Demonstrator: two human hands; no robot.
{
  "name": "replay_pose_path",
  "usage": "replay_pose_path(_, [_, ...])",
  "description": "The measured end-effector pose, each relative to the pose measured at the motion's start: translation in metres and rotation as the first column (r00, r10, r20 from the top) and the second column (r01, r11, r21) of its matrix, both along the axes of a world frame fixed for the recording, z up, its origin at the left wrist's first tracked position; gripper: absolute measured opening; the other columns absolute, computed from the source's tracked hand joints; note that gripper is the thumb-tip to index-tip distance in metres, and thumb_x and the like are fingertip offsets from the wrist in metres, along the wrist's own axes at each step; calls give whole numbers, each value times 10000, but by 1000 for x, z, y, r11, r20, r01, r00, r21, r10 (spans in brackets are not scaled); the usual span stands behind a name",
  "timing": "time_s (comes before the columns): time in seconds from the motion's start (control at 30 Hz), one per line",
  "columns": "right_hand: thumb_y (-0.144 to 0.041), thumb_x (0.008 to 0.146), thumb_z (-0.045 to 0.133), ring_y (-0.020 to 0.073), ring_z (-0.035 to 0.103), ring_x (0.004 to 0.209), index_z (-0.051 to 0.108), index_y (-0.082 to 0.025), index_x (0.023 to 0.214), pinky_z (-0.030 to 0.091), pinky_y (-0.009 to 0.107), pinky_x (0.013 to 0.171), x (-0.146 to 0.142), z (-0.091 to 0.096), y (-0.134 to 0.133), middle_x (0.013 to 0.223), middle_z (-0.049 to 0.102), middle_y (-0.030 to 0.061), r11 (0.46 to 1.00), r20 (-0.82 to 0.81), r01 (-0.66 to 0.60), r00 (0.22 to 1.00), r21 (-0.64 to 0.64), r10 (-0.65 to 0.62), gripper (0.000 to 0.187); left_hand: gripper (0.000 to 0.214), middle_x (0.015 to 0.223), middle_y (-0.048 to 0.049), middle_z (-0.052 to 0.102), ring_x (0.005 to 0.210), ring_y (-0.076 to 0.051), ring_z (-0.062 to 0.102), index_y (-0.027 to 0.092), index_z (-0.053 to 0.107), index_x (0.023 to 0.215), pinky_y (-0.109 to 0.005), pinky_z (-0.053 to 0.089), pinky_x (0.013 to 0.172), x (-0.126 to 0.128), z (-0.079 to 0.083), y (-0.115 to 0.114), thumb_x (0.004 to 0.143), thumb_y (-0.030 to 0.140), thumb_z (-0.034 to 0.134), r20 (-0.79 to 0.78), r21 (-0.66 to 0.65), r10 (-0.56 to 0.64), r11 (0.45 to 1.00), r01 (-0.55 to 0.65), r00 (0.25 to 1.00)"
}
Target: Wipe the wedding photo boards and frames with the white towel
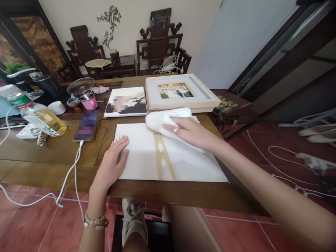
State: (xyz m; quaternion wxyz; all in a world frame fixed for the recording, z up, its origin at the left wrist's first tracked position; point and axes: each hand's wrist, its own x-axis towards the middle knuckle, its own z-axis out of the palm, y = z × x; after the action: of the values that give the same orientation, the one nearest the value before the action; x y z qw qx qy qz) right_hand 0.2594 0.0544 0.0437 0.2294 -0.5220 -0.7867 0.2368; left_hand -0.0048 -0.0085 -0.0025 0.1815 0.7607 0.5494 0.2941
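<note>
My right hand [191, 133] is on a white cloth [162, 119], fingers curled loosely over it, pressing it onto the far part of the white frame back [183, 164], which lies flat at the table's [52, 150] near edge. My left hand [115, 159] is flat with fingers straight, gripping nothing, pinning the frame's left edge. The cloth is soft and bunches easily. The frame is probably stiff, light and prone to sliding, so hold it by the edges.

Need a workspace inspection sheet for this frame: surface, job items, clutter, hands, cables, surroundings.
Surface: wooden table, crowded at left.
Job's things: white board flat at near edge; white cloth on it.
Clutter: framed photo, canvas print, pink mug, bottle, phone.
Hands: left hand flat on board's left edge; right hand holds cloth down.
Cables: white cable from phone drops off table edge; floor cables at right.
Surroundings: carved chairs, potted plant, tile floor.
</note>
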Motion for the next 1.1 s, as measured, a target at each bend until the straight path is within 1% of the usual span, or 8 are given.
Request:
replay_pose_path(0.2, [-458, 887, 403, 233, 544, 656, 312, -261, 606, 432, 387, 685, 41, -14, -35, 580, 434, -2, 996, 84, 18, 996, 92, -25, 355, 380, 1407, -97, 545, 1359, -224, 448, 153, 591, 1267, -478, 255, 1196, 1, 1, -1, 945, 288, 444, 5, -7, 6, 1000, -6, 1000])
replay_pose_path(0.27, [-432, 886, 414, 303, 612, 839, 372, -264, 603, 466, 442, 755, 49, -15, -57, 631, 512, 39, 995, 120, -31, 993, 95, 20, 332, 384, 1413, -100, 538, 1361, -219, 445, 147, 586, 1274, -471, 251, 1198, 1, 1, -1, 946, 284, 441, 6, -12, 9, 1000, -9, 1000])
replay_pose_path(0.37, [-452, 880, 452, 374, 557, 1159, 568, -262, 660, 492, 513, 869, 62, -15, -93, 915, 674, 104, 993, 154, -91, 985, 70, 79, 313, 389, 1417, -103, 534, 1363, -214, 442, 140, 579, 1282, -463, 243, 1200, 0, 0, -1, 947, 279, 439, 4, -8, 8, 1000, -8, 1000])
replay_pose_path(0.47, [-553, 862, 461, 367, 595, 1123, 699, -292, 828, 527, 517, 893, 75, -15, -124, 1077, 691, 85, 994, 143, -97, 986, 55, 89, 355, 386, 1413, -100, 539, 1361, -214, 445, 149, 582, 1281, -467, 243, 1199, 0, -1, -1, 947, 285, 442, 5, 0, 3, 1000, -3, 1000])
replay_pose_path(0.57, [-637, 853, 423, 328, 650, 996, 717, -314, 901, 553, 474, 875, 82, -13, -136, 1062, 698, 73, 997, 139, -74, 988, 8, 72, 440, 390, 1416, -102, 535, 1364, -217, 441, 150, 580, 1283, -470, 247, 1197, 0, -1, 0, 947, 292, 442, 4, 1, 1, 1000, -1, 1000])
replay_pose_path(0.73, [-727, 843, 329, 305, 636, 838, 670, -256, 783, 538, 481, 787, 66, -6, -109, 849, 679, 105, 997, 181, -37, 982, -70, 49, 585, 387, 1413, -106, 538, 1364, -216, 441, 148, 581, 1279, -475, 250, 1195, 0, 0, 1, 947, 287, 439, -2, 3, 2, 1000, -2, 1000])
replay_pose_path(0.97, [-602, 886, 371, 175, 442, 574, 317, -250, 589, 380, 339, 609, 47, -9, -35, 585, 417, -15, 994, 105, -101, 990, 46, 95, 464, 373, 1419, -94, 533, 1368, -218, 436, 168, 579, 1276, -490, 251, 1192, 1, 1, -1, 946, 272, 441, -10, -9, 5, 1000, -5, 1000])
replay_pose_path(1.1, [-588, 887, 404, 161, 394, 567, 306, -251, 600, 313, 311, 579, 48, -13, -10, 580, 374, -33, 998, 79, -55, 995, 23, 53, 454, 370, 1419, -89, 533, 1366, -218, 438, 175, 579, 1277, -493, 249, 1193, 1, 1, -1, 947, 270, 440, -6, -4, 2, 1000, -2, 1000])
